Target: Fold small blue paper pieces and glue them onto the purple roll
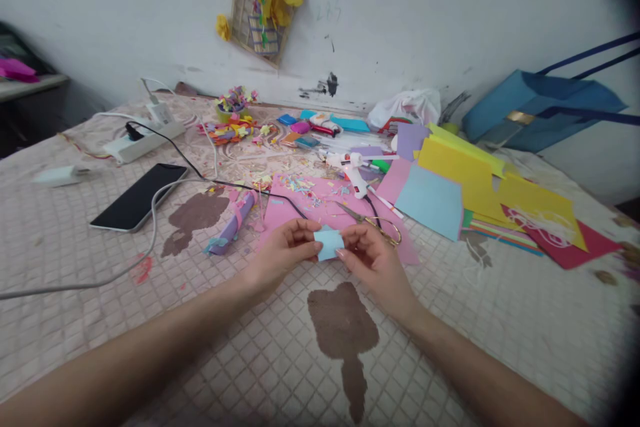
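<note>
Between my two hands is a small light blue piece of paper (329, 245), which looks folded. My left hand (290, 248) pinches its left edge between thumb and fingers. On the opposite edge, my right hand (373, 260) grips it the same way. Just beyond my hands lies a pink sheet (300, 203) strewn with tiny paper scraps. Gold-handled scissors (373, 220) rest on that sheet near my right fingers. A white glue gun (355, 177) sits farther back. To the left is a rolled purple paper piece (234, 223) with pink and blue bits on it.
A black phone (141, 199), a white power strip (145, 140) and trailing cables occupy the left side. Coloured paper sheets (455, 177) are piled at the right, near a blue bag (545, 110). A small flower pot (233, 110) stands at the back.
</note>
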`<state>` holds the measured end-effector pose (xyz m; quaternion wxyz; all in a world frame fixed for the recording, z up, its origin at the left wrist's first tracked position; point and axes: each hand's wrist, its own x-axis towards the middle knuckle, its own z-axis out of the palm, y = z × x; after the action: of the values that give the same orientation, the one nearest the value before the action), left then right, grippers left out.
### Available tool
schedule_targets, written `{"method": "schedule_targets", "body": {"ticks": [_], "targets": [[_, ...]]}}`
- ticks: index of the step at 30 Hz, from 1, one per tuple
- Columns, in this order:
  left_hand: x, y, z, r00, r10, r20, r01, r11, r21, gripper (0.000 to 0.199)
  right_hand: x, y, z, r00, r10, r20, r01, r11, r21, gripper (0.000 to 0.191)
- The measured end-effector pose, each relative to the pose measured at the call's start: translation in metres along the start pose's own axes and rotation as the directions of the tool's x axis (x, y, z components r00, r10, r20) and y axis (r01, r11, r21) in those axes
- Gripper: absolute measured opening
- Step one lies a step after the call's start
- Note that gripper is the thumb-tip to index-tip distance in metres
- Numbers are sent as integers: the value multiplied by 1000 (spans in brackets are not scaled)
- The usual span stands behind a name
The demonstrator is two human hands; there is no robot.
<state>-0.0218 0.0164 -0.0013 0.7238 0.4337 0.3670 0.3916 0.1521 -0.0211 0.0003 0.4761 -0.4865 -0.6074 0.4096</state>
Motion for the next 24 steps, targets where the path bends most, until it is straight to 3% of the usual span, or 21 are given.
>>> {"method": "schedule_targets", "body": {"ticks": [7,16,24], "targets": [[-1,1,1,996,-62,63,62,998,2,35,0,4,-3,1000,17,25,-16,999,-32,8],[-2,1,2,996,-66,51,66,998,2,32,0,-1,-1,999,-38,14,39,998,-46,9],[1,0,-1,997,-35,63,35,999,8,30,0,6,-3,997,35,75,-30,997,-66,13]]}}
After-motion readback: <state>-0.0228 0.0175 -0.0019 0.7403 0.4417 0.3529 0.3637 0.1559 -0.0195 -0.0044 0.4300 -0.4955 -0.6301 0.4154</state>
